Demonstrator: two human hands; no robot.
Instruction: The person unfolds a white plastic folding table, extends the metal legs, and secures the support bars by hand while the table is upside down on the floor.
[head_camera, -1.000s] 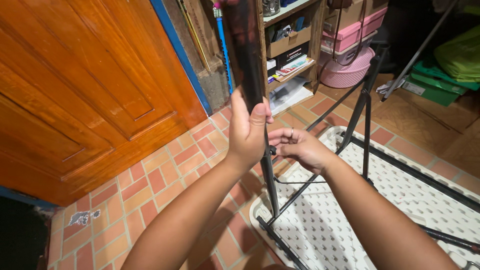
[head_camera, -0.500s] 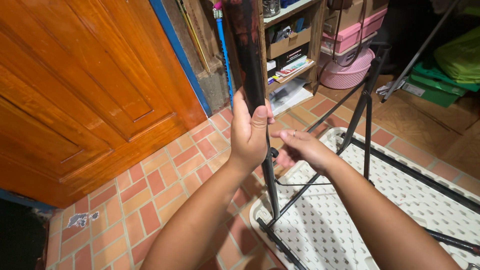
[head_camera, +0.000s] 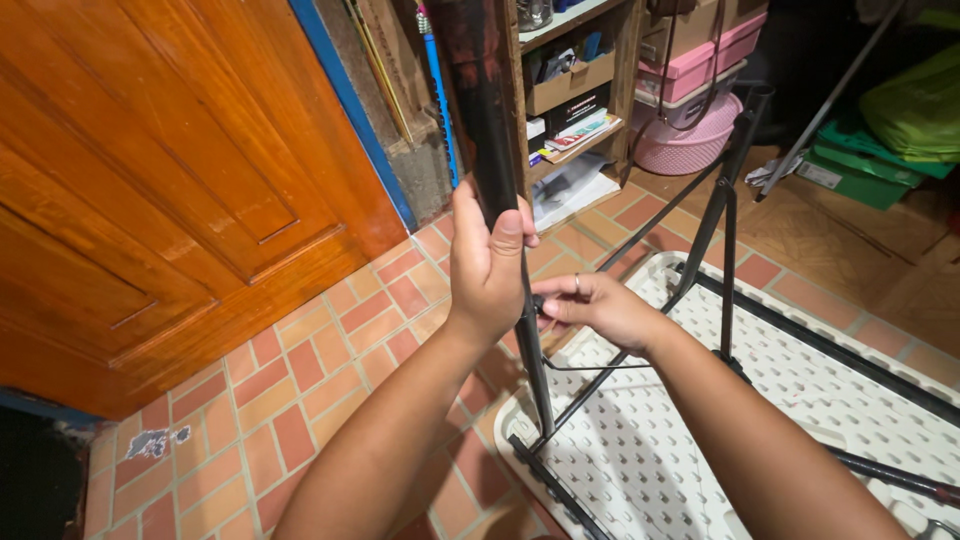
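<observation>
terracotta tile floor (head_camera: 300, 390), overturned white folding table (head_camera: 800, 400), left hand (head_camera: 487, 262) clenched round its black leg (head_camera: 485, 120), right hand (head_camera: 590, 305) pinching the brace (head_camera: 540, 300)

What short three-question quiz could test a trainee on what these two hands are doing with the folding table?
1. True or false: the left hand grips the black table leg.
2. Which lies nearest the right hand? A) pink basket B) leg brace C) wooden door
3. Fill in: the white tabletop rests on the ___ floor.

Key: 1 true; 2 B; 3 tiled.
</observation>
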